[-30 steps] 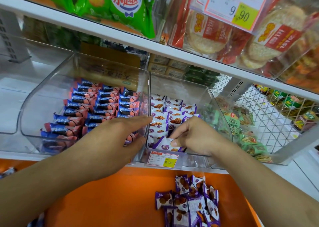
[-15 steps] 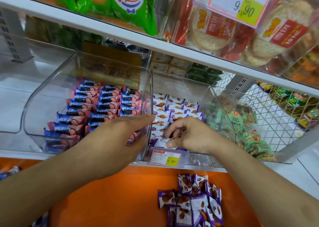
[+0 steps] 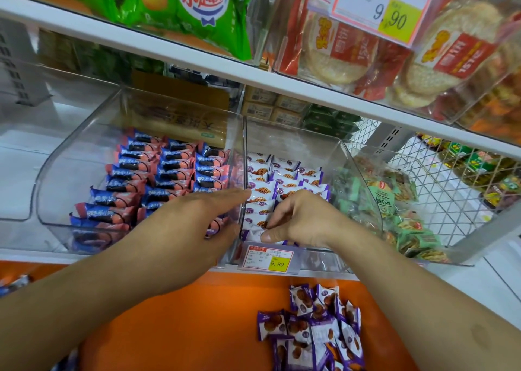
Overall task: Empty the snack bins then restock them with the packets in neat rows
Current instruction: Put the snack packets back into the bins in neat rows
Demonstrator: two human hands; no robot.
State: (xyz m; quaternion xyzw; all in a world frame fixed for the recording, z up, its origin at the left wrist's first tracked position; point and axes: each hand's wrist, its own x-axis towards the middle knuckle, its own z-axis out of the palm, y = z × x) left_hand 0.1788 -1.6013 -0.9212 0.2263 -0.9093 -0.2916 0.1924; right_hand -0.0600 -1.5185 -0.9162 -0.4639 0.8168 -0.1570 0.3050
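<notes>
Two clear plastic bins stand side by side on the shelf. The left bin holds neat rows of blue-and-red packets. The middle bin holds rows of white-and-purple packets. My left hand rests flat against the wall between the two bins, fingers straight. Inside the front of the middle bin, my right hand pinches a white-and-purple packet between thumb and curled fingers. A loose heap of the same purple packets lies on the orange surface below.
A right-hand bin holds green packets beside a wire basket. A 9.90 price tag hangs on the middle bin's front. The upper shelf carries green bags and rice-cracker packs close overhead.
My right hand has slid a little leftward along the front row of the middle bin, still on a packet. The left hand has stayed put.
</notes>
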